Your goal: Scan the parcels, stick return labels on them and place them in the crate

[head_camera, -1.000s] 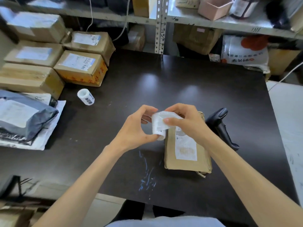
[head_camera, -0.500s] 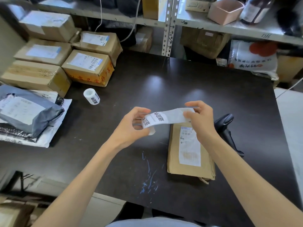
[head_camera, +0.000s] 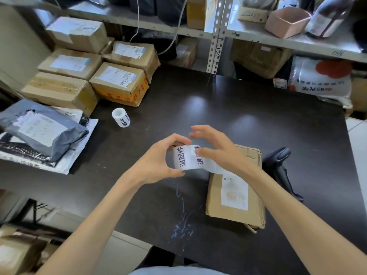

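Note:
My left hand (head_camera: 158,161) grips a white roll of return labels (head_camera: 183,158) with black characters, held above the dark table (head_camera: 228,120). My right hand (head_camera: 216,147) has its thumb on the unrolled strip beside the roll, while its fingers are spread above it. Under my right wrist lies a flat brown parcel (head_camera: 236,191) with a white shipping label. A black handheld scanner (head_camera: 282,171) lies just right of the parcel. No crate is in view.
A second label roll (head_camera: 121,117) stands on the table's left. Several cardboard boxes (head_camera: 119,84) are stacked at the far left, with a grey mailer bag (head_camera: 41,128) in front of them. Metal shelving (head_camera: 215,34) with boxes and bags runs behind the table.
My right hand had pulled the strip out to the right; now it is back close to the roll with its fingers spread. The left hand keeps hold of the roll.

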The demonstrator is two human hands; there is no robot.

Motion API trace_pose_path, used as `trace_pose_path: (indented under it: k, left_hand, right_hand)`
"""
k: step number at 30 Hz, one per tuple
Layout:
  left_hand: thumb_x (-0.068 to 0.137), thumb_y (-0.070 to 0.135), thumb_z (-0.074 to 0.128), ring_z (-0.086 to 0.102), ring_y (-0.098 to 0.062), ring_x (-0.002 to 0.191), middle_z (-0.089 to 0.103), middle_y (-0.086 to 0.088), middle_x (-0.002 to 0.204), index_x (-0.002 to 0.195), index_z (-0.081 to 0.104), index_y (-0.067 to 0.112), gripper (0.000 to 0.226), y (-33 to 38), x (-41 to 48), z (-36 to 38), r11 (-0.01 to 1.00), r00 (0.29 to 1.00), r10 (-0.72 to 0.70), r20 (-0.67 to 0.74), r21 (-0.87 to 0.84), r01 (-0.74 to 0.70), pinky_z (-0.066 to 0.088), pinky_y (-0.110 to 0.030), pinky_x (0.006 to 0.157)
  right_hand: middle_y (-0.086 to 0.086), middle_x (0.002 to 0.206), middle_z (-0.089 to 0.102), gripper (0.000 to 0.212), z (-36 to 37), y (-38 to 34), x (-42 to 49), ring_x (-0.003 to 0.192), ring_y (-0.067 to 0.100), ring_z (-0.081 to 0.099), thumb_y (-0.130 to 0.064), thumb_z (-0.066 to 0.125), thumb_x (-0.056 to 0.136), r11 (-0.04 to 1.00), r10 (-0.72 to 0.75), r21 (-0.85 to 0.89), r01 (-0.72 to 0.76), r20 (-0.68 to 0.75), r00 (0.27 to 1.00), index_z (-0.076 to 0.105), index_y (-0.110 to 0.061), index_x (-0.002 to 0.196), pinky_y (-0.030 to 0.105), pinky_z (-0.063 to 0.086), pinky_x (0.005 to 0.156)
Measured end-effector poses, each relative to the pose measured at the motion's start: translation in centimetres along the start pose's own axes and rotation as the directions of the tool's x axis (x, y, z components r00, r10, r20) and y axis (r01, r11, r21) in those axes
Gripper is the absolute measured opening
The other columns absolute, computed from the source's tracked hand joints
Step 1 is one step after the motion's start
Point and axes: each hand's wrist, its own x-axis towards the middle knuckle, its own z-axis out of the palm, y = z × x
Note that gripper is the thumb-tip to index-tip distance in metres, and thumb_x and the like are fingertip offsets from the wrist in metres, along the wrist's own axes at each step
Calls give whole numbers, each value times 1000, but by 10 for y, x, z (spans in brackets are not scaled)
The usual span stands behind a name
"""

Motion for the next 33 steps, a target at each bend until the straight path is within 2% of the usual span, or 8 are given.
trace_pose_path:
  k: [3,8,11,15,19,22,28,33]
  left_hand:
    - [68,1,80,55,-3,118,60,22,117,124,54,31,68,1,3,-8,999,999,44,0,10,-44,44,-17,97]
    - [68,8,78,44,-4,124,42,7,132,133,45,24,75,5,2,13,994,940,-93,-328,-90,67,38,-18,102]
    - [70,32,75,61,-14,98,62,-3,109,105,55,15,44,11,1,43,900,834,-352,-426,-398,176,51,-32,89]
    - [88,20,71,69,-21,94,73,-2,96,96,66,15,11,10,7,55,877,869,-385,-309,-415,241,56,-39,85]
    - [91,16,67,68,-25,89,71,-8,93,94,67,10,6,7,13,50,889,862,-384,-331,-386,247,53,-39,76]
    - [94,11,62,64,-14,83,71,-6,92,101,69,6,12,5,15,45,910,895,-335,-294,-347,227,49,-19,71]
    - [95,6,59,68,-20,95,73,-8,97,104,72,5,16,7,15,41,960,951,-224,-216,-220,176,54,-32,88]
    - [92,11,66,69,-17,89,74,-3,90,99,74,10,11,4,13,42,973,960,-198,-197,-158,169,56,-35,85]
  right_hand:
    - [1,107,71,28,4,-3,6,102,18,67,-10,71,86,996,20,80,-28,101,995,65,-15,112,41,54,91]
    - [-1,67,72,22,18,-5,8,59,12,68,-2,77,77,849,254,517,-111,-215,943,64,-9,93,22,51,53]
    - [6,74,74,25,29,-10,10,61,17,68,-6,79,77,698,442,704,-134,-276,854,60,-9,93,27,53,54]
    - [11,89,72,29,36,-12,9,74,24,69,-9,80,77,617,550,770,-164,-273,790,55,-12,93,36,58,64]
    - [1,98,58,36,37,-5,-1,85,13,57,-14,82,74,963,214,260,-65,-599,771,56,-16,98,21,47,70]
    - [-3,99,60,17,30,1,-8,92,12,53,-13,74,82,979,-183,-168,113,-503,845,69,-16,98,20,44,79]
    - [1,87,71,15,30,8,-14,78,12,65,-23,73,86,960,-198,-262,96,-395,897,75,-10,94,31,55,73]
    - [1,79,72,12,23,11,-13,70,14,64,-22,71,87,935,-215,-339,101,-317,924,77,-12,89,29,51,66]
